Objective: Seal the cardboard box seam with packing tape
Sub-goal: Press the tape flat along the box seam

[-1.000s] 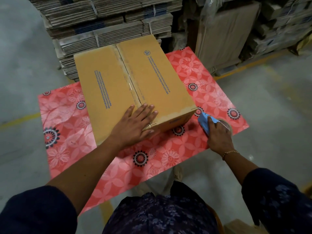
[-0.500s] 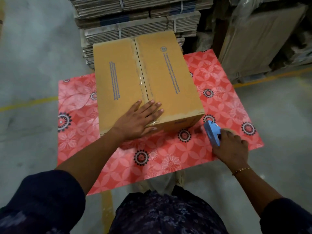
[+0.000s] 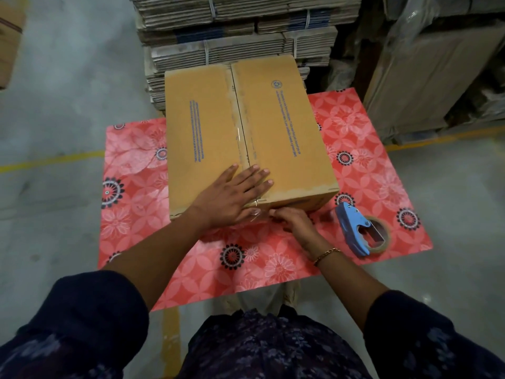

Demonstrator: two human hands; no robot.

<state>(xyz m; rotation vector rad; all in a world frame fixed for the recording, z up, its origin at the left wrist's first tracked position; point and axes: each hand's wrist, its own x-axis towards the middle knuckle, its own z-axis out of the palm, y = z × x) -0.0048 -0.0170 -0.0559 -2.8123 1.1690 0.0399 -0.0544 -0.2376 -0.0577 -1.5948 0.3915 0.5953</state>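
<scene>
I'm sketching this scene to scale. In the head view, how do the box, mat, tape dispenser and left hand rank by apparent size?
1. mat, partly hidden
2. box
3. left hand and tape dispenser: look alike, so unranked.

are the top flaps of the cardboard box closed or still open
Closed. Both flaps of the cardboard box lie flat, meeting at the centre seam; the left hand rests on them.

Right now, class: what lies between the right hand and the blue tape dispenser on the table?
In the head view, only bare floral tablecloth separates the right hand from the tape dispenser.
</scene>
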